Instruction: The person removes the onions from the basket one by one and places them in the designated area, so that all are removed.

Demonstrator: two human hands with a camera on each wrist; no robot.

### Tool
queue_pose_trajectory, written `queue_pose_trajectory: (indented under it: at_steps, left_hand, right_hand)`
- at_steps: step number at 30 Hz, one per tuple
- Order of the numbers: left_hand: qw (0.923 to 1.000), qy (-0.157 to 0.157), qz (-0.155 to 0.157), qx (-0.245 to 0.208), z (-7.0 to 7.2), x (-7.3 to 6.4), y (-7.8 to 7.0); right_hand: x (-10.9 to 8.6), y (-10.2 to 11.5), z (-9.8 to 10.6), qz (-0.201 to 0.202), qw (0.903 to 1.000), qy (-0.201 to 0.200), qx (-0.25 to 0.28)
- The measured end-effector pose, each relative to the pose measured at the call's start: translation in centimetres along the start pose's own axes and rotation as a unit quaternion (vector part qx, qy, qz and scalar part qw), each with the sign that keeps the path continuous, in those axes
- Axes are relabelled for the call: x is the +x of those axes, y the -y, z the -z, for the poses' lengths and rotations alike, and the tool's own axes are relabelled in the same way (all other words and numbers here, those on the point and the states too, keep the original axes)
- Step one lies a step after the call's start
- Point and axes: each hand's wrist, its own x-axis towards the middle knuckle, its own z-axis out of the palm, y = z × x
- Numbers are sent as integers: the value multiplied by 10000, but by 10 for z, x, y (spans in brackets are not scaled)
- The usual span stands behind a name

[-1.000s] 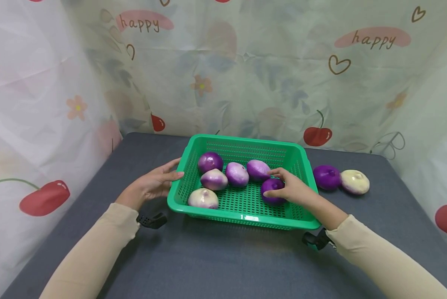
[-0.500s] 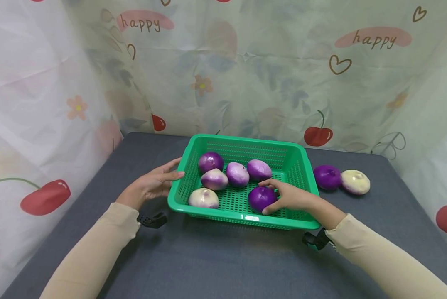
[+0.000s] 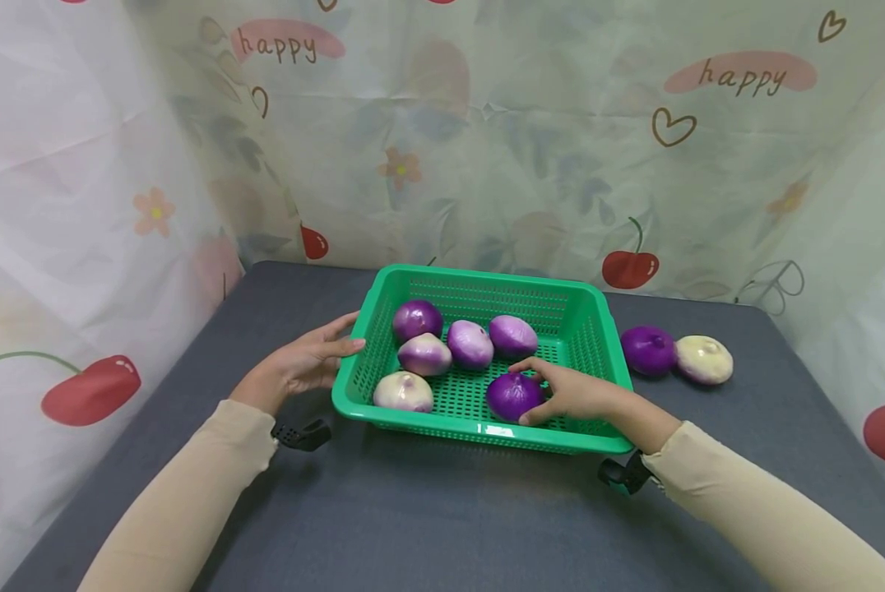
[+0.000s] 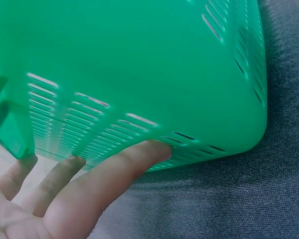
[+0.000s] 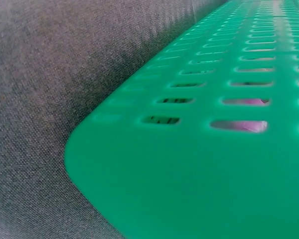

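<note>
A green plastic basket [image 3: 487, 428] with slotted walls stands on the table and holds several onions. Inside it, near the front wall, lies a dark purple onion [image 3: 512, 398]. My right hand [image 3: 572, 393] reaches over the basket's right rim and holds this onion from the right, fingers behind it and thumb in front. At the basket's left end, my left hand [image 3: 305, 362] touches the outer wall. In the left wrist view its fingers [image 4: 114, 172] are mostly straight against the slots. The right wrist view shows the basket's outer wall [image 5: 189, 184]; the right hand is hidden there.
Pale and purple onions, among them a whitish one [image 3: 403, 392] at the front left, lie in the basket's left and middle. Outside, right of the basket, a purple onion [image 3: 648, 351] sits next to a cream onion [image 3: 703, 359]. A printed curtain [image 3: 487, 164] backs the grey table [image 3: 442, 518].
My right hand has moved the dark purple onion left and toward the front wall inside the basket, mostly in the first half second. The left hand has stayed in place.
</note>
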Motion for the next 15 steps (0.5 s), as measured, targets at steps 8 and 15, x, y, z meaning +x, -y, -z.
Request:
queue_pose_trajectory:
  at_steps: [8, 15]
  left_hand:
    - [10000, -65, 23, 3, -1, -1, 0]
    - [10000, -23, 3, -18, -1, -1, -1]
  right_hand:
    - [1, 1, 0, -29, 10000, -57, -69]
    - [-4, 2, 3, 234, 9988, -376, 197]
